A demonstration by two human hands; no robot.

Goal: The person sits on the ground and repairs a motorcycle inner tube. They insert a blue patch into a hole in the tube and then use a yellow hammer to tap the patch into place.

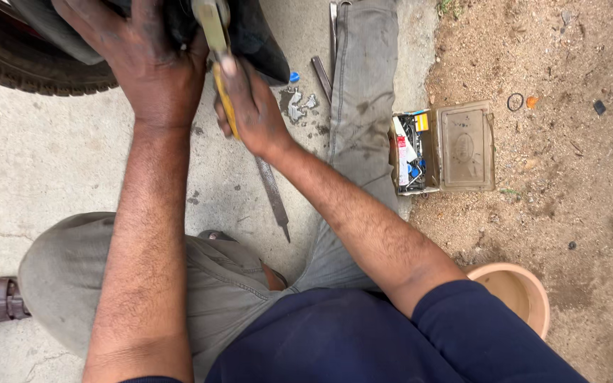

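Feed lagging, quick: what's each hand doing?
Left hand: pressed on black rubber tyre, grip unclear.
Right hand: closed on yellow-handled metal tool.

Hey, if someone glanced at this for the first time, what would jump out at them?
Two bare forearms reach up the middle: the left hand presses on black rubber beside a tyre at top left, while the right hand grips a yellow-handled tool. A metal file lies on the concrete below, and an open box of small parts sits on the dirt at right.
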